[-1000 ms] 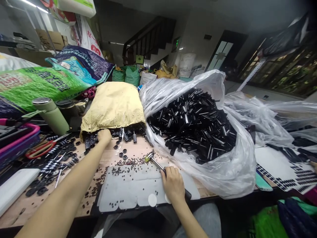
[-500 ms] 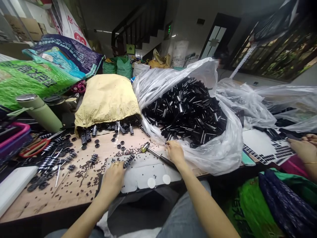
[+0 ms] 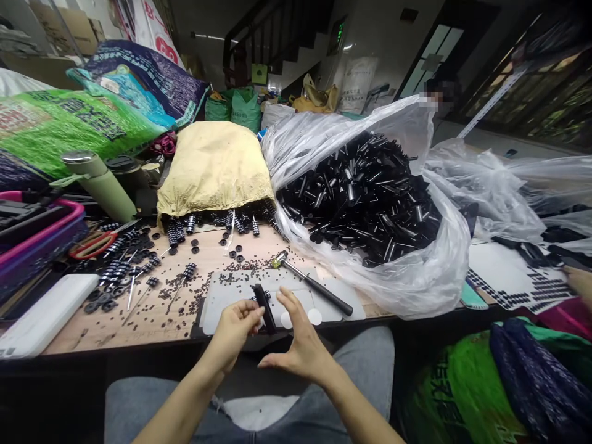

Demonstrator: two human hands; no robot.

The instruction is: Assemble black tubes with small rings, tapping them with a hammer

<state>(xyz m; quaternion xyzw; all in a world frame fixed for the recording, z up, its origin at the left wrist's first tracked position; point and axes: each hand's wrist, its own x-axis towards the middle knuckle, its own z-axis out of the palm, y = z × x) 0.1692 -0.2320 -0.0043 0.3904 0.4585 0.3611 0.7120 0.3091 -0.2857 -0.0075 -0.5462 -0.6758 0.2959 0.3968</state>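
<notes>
My left hand (image 3: 238,327) is closed on a black plastic piece (image 3: 265,311), long and narrow, held tilted above the front edge of the table. A ribbed black-and-silver roller partly shows behind that piece; whether my fingers also grip it is hidden. Just right of it, my right hand (image 3: 300,345) is open, thumb and fingers spread around empty space. Under and behind both hands lies a pale mat (image 3: 217,302). A hammer (image 3: 314,285) with a dark handle lies on the mat, near two white discs (image 3: 315,316).
Behind stands a clear plastic bag (image 3: 444,271) heaped with black parts (image 3: 356,197). A yellow sack (image 3: 217,160) spills ribbed rollers. Red-handled scissors (image 3: 92,246), a green flask (image 3: 104,191) and a white box (image 3: 55,314) occupy the left. Another person's hand (image 3: 580,283) appears at far right.
My right hand has come from the bag's edge back to my left hand and opened. The black piece now shows in my left hand, which has moved right and nearer to me.
</notes>
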